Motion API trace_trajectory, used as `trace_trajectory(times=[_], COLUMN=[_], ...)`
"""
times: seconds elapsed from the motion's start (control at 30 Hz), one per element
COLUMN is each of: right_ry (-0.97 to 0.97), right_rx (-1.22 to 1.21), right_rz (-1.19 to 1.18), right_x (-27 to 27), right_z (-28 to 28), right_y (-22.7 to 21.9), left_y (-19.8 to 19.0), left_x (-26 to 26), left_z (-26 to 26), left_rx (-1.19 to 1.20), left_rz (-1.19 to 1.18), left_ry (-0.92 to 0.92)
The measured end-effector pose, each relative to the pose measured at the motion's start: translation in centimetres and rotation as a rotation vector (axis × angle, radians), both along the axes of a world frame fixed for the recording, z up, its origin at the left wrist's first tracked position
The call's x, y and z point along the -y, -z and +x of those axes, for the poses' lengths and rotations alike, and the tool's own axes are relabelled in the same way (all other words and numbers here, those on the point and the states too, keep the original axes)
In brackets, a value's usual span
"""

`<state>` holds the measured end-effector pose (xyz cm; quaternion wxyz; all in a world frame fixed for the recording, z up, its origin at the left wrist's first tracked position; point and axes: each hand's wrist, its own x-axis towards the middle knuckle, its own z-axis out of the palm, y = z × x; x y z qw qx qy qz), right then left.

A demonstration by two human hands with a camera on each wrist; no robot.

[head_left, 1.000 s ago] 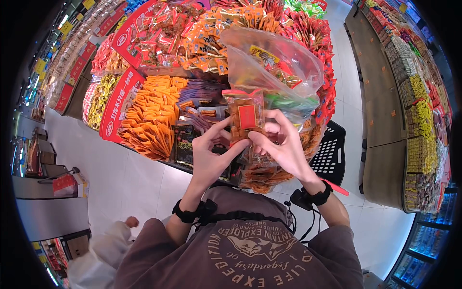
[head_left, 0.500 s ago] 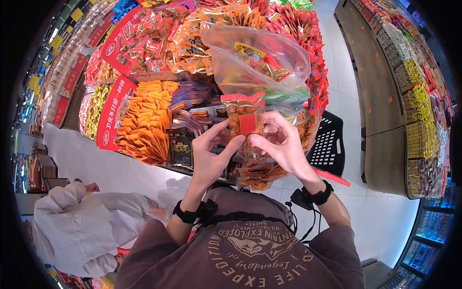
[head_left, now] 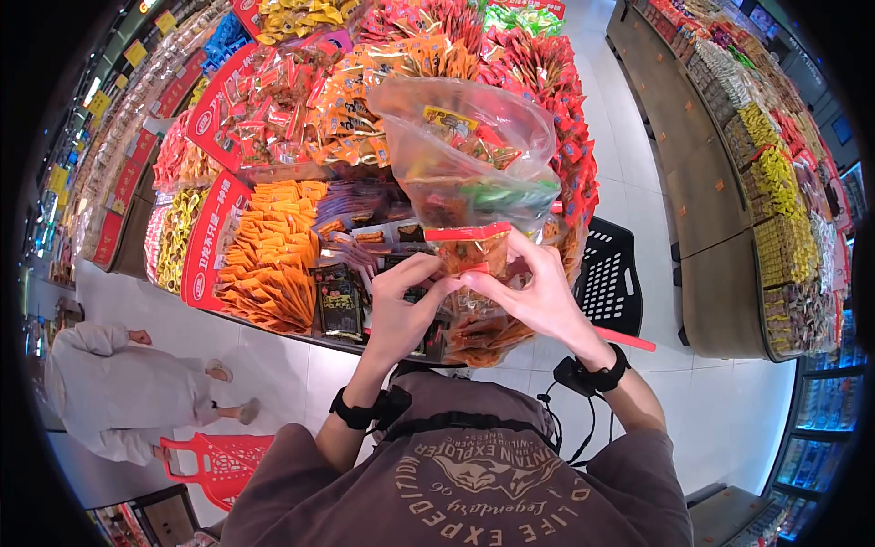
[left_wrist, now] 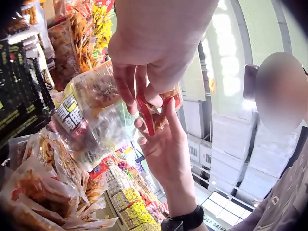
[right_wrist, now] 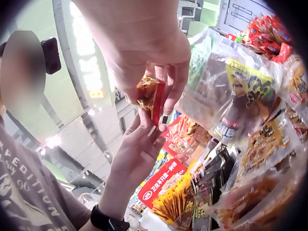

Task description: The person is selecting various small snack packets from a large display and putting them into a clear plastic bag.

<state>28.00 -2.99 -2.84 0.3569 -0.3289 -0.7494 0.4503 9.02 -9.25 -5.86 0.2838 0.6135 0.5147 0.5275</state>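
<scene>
Both hands hold a small clear snack packet [head_left: 474, 251] with a red top band and brown food inside. My left hand [head_left: 401, 305] pinches its left side between thumb and fingers. At the opposite side my right hand [head_left: 538, 296] grips it likewise, thumbs close together along the lower edge. The packet tilts, so its front is foreshortened in the head view. In the right wrist view, the packet [right_wrist: 150, 94] shows its red band between the two hands. Just beyond it stands a large clear plastic bag [head_left: 401, 118] with several snack packs inside.
The display stand carries orange packets [head_left: 269, 260], black packets [head_left: 339, 305] and red packets [head_left: 538, 82]. A black basket [head_left: 609, 278] stands at the right, near a long shelf unit [head_left: 729, 264]. A person in white [head_left: 118, 383] is at the left beside a red basket [head_left: 219, 460].
The packet has tipped, its red label no longer facing the head camera, and sits slightly lower in view. Both hands keep hold of it. The person in white has moved, and a red basket shows.
</scene>
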Motion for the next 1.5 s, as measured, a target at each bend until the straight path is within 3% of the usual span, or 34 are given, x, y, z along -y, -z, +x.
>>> trace_trajectory(times=[0.1, 0.2, 0.27, 0.33, 0.37, 0.47, 0.6, 0.73, 0.83, 0.87, 0.93, 1.03, 1.23, 1.33, 1.4, 1.43, 1.47, 1.5], right_ry=[0.065, 0.111, 0.125, 0.144, 0.184, 0.231, 0.173, 0.264, 0.139, 0.087, -0.057, 0.012, -0.196, -0.216, -0.209, -0.267, -0.192, -0.155], right_rx=[0.053, 0.027, 0.139, -0.036, -0.012, -0.127, -0.368, -0.154, 0.031, 0.132, 0.218, 0.263, 0.390, 0.657, 0.211, 0.228, 0.072, 0.072], right_rz=[0.120, 0.221, 0.269, 0.193, 0.328, 0.298, 0.227, 0.437, 0.579, 0.465, 0.489, 0.798, 0.806, 0.533, 0.704, 0.721, 0.664, 0.663], right_x=[-0.7, -1.3, -2.1, -2.3, -3.3, -5.2, -8.2, -12.0, -12.8, -12.4, -12.7, -13.1, -13.2, -12.6, -12.6, -12.9, -12.3, -12.1], right_z=[0.3, 0.5, 1.0, 0.7, 0.7, 0.1, -1.5, -2.7, -3.6, -3.7, -3.9, -4.1, -5.8, -6.5, -5.6, -5.4, -4.6, -3.9], right_y=[0.8, -0.6, -2.6, -4.7, -5.1, -7.0, -8.9, -8.8, -8.7, -9.1, -8.0, -5.9, -6.6, -8.1, -7.2, -7.0, -6.9, -6.6], left_y=[0.1, 0.3, -0.1, -0.3, -0.8, -2.5, -5.6, -8.6, -8.9, -8.8, -8.6, -9.1, -8.4, -7.7, -8.2, -7.6, -7.2, -6.6], left_x=[-0.1, -0.4, -0.7, -1.1, -1.3, -2.3, -5.0, -7.6, -8.8, -9.2, -9.0, -8.0, -9.0, -9.2, -8.2, -6.6, -6.4, -5.8], left_z=[0.0, -0.1, -0.9, -1.7, -2.1, -3.4, -5.0, -5.7, -5.9, -6.0, -6.6, -6.6, -5.3, -4.8, -4.5, -4.8, -4.7, -4.9], left_rx=[-0.037, 0.113, -0.026, -0.057, -0.108, -0.155, -0.212, -0.287, -0.374, -0.396, -0.479, -0.557, -0.411, -0.397, -0.279, -0.279, -0.195, -0.111], left_rz=[0.008, -0.017, 0.012, 0.024, 0.040, 0.077, 0.185, 0.141, 0.166, 0.202, 0.247, 0.301, 0.346, 0.328, 0.286, 0.285, 0.284, 0.262], left_ry=[0.001, 0.007, 0.053, 0.031, 0.019, 0.033, -0.006, 0.010, 0.007, -0.002, -0.031, -0.147, -0.142, -0.112, -0.142, -0.142, -0.148, -0.164])
